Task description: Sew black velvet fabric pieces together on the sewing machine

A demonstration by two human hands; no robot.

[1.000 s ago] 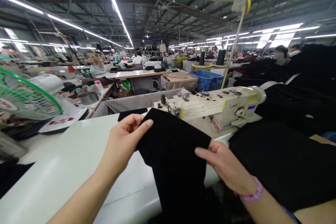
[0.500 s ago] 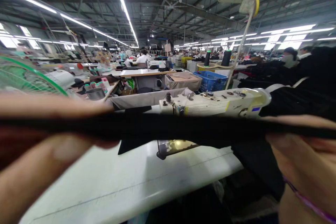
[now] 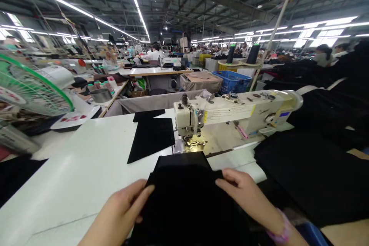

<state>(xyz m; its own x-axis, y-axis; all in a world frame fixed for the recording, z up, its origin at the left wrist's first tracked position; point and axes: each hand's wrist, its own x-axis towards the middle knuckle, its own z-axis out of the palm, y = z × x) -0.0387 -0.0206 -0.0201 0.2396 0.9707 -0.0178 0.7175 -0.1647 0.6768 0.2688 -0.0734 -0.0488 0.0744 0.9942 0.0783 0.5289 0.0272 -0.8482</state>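
Cloth [image 3: 184, 188], black and limp, lies over the near edge of the tabletop [image 3: 86, 161], its top edge just short of the sewing machine [image 3: 230, 113] and its lower part hanging off toward the person. The left hand [image 3: 123, 211] pinches the cloth's upper left corner and the right hand [image 3: 248, 196] grips its upper right, so both are closed on the same piece. Handling it well seems to call for an even pull from both hands, so the top edge stays straight and the layers lie flat without bunching. Fingers are best kept out at the corners and clear of the needle plate [image 3: 196, 144]. Room is widest on the left, where the tabletop is bare out to the fan [image 3: 31, 88] near the far left corner. Straight ahead, a cut piece [image 3: 151, 136] lies beside the machine head and could get dragged along. On the right, a dark pile [image 3: 311, 173] crowds the tabletop's edge, leaving little slack.
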